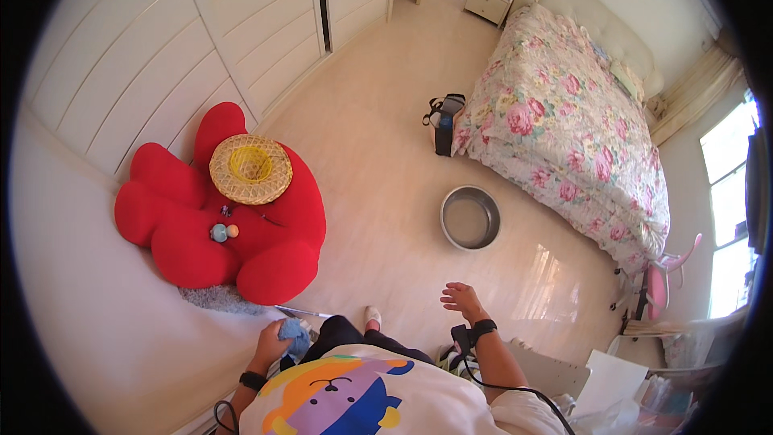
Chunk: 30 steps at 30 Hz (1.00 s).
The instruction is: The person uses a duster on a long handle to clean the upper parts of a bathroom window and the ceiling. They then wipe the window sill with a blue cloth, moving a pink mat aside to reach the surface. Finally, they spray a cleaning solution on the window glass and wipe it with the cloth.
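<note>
A bunched blue cloth [294, 338] is in the grip of my left hand [270, 345], low beside my hip. My right hand [462, 300] is held out over the floor with its fingers apart and nothing in them. Beyond it on the floor stands a round metal basin [470, 218]; whether it holds water is hard to tell. To the left lies a big red plush cushion [284, 266] with rounded lobes. A woven straw hat [250, 169] rests on it, along with a small blue and orange toy [224, 232].
A bed with a floral cover [567, 133] fills the right side, with a black bag [444, 127] at its foot. White wardrobe doors [266, 12] line the left. Behind my right arm are a white panel [610, 383] and plastic bags. A pink chair [658, 284] stands near the window.
</note>
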Motion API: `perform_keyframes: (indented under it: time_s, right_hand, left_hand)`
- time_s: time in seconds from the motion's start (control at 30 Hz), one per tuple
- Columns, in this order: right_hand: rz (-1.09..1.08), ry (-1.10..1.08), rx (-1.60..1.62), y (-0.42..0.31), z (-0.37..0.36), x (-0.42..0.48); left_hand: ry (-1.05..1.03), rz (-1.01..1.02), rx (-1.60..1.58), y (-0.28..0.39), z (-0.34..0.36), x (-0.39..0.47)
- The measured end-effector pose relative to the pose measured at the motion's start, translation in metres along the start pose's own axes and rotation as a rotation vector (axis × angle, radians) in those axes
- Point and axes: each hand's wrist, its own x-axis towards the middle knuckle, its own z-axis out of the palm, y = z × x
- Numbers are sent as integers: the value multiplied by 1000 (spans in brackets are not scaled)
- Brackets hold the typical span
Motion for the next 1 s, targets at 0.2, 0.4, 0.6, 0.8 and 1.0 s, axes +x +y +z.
perform_keyframes:
  time_s: [0.2, 0.4, 0.6, 0.8, 1.0]
  right_hand:
    - [4, -60, -94, -101, 8, 77]
    - [38, -25, -202, -191, 7, 189]
    - [77, -12, -244, -261, -6, 302]
    - [112, -29, -372, -332, -11, 403]
    - [174, -33, -246, -394, -15, 523]
  left_hand:
    - [67, 7, -75, 26, -6, 119]
    - [27, -35, -182, 49, -12, 248]
    - [-17, -75, -245, 84, -26, 366]
    - [14, -225, -272, 105, -33, 440]
    - [88, -413, -261, 112, -4, 479]
